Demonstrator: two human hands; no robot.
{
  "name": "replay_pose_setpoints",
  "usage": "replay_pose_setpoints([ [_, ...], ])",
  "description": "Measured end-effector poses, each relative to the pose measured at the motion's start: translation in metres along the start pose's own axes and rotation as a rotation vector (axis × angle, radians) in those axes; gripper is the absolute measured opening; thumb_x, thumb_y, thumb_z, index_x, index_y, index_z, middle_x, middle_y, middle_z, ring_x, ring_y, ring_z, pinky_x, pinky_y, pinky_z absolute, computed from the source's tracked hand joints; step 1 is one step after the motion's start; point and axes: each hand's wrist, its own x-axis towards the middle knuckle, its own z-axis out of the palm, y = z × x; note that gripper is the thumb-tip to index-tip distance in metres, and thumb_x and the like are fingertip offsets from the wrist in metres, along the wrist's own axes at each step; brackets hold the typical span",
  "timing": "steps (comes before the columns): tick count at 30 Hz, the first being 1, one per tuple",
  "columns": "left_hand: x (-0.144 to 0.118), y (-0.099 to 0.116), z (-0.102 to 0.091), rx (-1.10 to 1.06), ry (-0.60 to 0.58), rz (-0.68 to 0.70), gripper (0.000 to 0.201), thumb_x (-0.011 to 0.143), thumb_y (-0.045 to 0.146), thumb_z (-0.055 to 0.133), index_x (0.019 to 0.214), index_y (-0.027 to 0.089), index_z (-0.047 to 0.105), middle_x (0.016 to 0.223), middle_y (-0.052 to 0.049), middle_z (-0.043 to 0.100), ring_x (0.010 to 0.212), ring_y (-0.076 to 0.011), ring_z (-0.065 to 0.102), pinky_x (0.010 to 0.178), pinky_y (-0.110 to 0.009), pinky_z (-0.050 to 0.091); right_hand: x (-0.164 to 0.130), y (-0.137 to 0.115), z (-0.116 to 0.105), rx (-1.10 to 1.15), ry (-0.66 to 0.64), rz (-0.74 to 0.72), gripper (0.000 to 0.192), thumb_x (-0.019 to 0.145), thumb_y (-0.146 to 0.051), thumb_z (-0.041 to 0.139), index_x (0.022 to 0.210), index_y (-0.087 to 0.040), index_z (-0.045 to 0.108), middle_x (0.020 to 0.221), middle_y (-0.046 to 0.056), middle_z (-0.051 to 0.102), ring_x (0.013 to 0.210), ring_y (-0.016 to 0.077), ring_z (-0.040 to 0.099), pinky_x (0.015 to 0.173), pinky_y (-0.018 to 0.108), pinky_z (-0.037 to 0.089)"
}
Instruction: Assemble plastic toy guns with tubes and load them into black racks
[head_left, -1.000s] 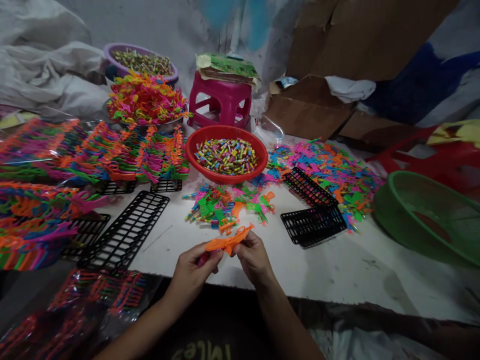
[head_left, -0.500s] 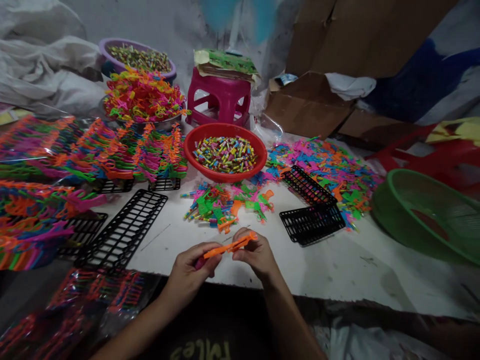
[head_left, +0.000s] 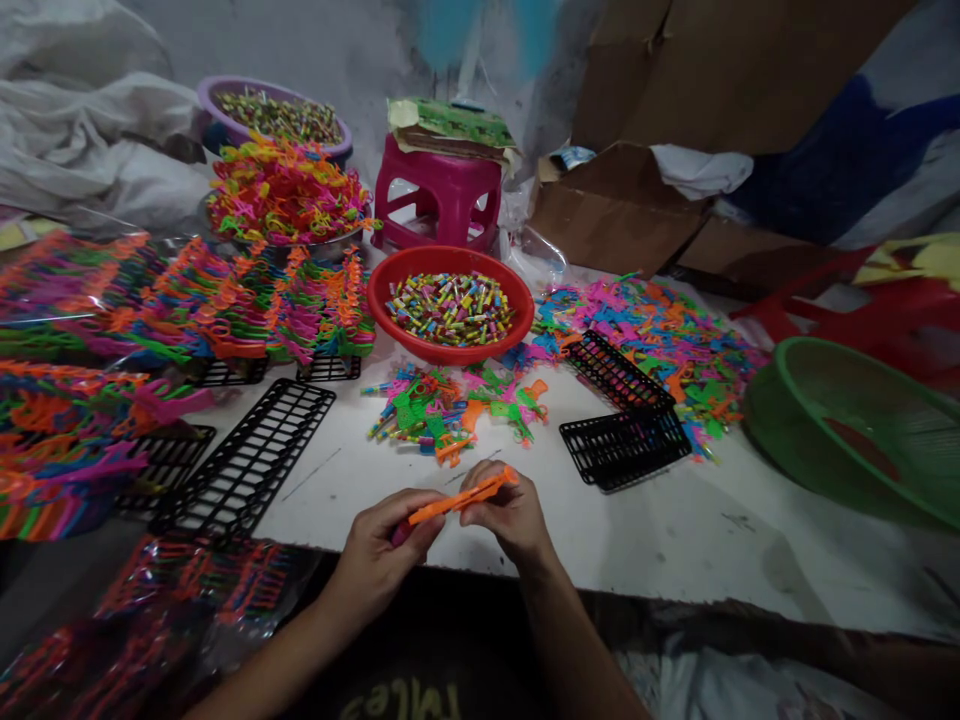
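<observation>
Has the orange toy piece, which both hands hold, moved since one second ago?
Yes. Judged against the red basin, the orange toy piece has moved slightly away, toward the camera wearer, and turned more edge-on.

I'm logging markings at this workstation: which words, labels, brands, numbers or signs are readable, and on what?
None reads with certainty.
Dark clothing, bottom edge: pale lettering, too unclear to quote.
Green-topped stack on the pink stool: printed pattern, too blurred to tell if it holds words.
White tabletop, right side: dark scribble, not legible.
</observation>
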Motion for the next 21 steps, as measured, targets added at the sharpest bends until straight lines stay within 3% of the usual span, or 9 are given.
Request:
replay_pose_setpoints([
  [8,0.000,0.003,-0.001,0.025,-0.062,0.031,0.022,0.078,0.033,0.053,0.090,0.019,0.065,0.081,-0.005,0.064,0.051,-0.0073,0.048,0.046,-0.019,0.041,-0.003,0.009,-0.004,0.075,-0.078,-0.086,0.038,0.055,-0.025,0.079,0.065,-0.020,0.043,0.069,-0.001,0.058,0.063,0.0144,0.054,0.059,0.027,0.042],
  [13,0.002,0.002,-0.001,-0.037,-0.055,-0.061,0.025,0.076,0.036,0.056,0.090,0.017,0.065,0.074,-0.002,0.061,0.046,-0.0055,0.044,0.044,-0.019,0.038,-0.003,0.007,-0.008,0.049,-0.111,-0.068,0.034,0.058,-0.022,0.078,0.066,-0.020,0.044,0.070,-0.001,0.059,0.062,0.0137,0.054,0.057,0.026,0.041],
  [17,0.004,0.004,-0.001,-0.088,-0.085,-0.161,0.030,0.076,0.039,0.056,0.089,0.014,0.065,0.054,0.003,0.049,0.042,-0.0049,0.039,0.041,-0.017,0.032,-0.002,0.008,-0.011,0.040,-0.115,-0.061,0.034,0.057,-0.027,0.078,0.066,-0.019,0.046,0.068,-0.002,0.056,0.060,0.0125,0.053,0.055,0.025,0.041],
  [21,0.004,0.007,-0.001,-0.091,-0.106,-0.155,0.030,0.076,0.039,0.055,0.089,0.013,0.065,0.058,0.002,0.051,0.043,-0.0042,0.039,0.042,-0.017,0.032,-0.001,0.012,-0.010,0.066,-0.115,-0.121,0.034,0.058,-0.027,0.077,0.067,-0.019,0.046,0.066,-0.002,0.056,0.060,0.0123,0.053,0.055,0.024,0.041],
])
